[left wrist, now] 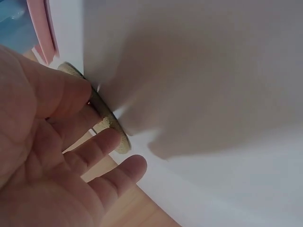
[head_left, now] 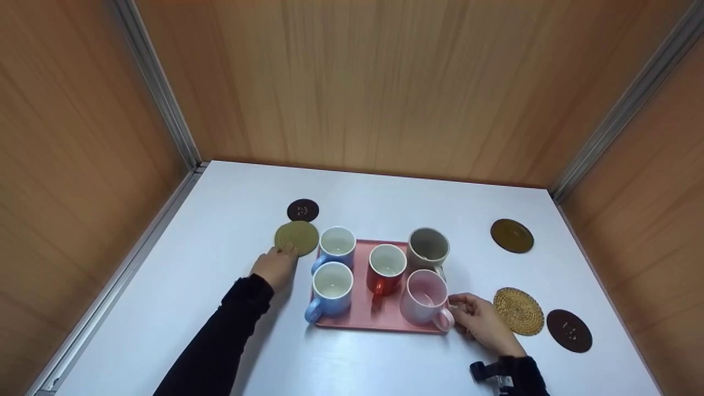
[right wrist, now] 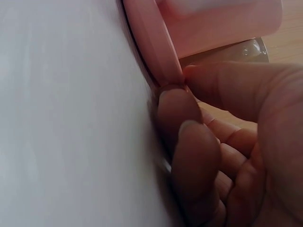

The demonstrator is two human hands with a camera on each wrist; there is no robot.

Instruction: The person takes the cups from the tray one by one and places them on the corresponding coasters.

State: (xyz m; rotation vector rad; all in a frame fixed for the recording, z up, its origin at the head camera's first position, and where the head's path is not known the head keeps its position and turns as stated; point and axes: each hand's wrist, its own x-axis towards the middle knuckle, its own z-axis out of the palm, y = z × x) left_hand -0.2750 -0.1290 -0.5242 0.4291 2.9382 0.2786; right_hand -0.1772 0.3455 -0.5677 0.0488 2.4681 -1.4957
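Observation:
My left hand (head_left: 276, 268) is at the near edge of a round olive-green coaster (head_left: 297, 236); in the left wrist view, thumb and forefinger pinch the coaster's rim (left wrist: 124, 143) while the other fingers spread apart. A pink tray (head_left: 360, 308) carries several mugs. My right hand (head_left: 481, 322) grips the tray's right side near its front corner, thumb above and curled fingers at the underside of the rim (right wrist: 156, 47). On the tray stand two light-blue mugs (head_left: 333, 300) at left, a red mug (head_left: 385, 275) in the middle, a grey mug (head_left: 428, 247) and a pink mug (head_left: 421, 302) at right.
A dark brown coaster (head_left: 303, 210) lies just behind the green one. To the right lie a brown-olive coaster (head_left: 512, 235), a woven straw coaster (head_left: 518, 311) and another dark coaster (head_left: 570, 330). Wooden panels (head_left: 352, 88) wall in the white table (head_left: 231, 203).

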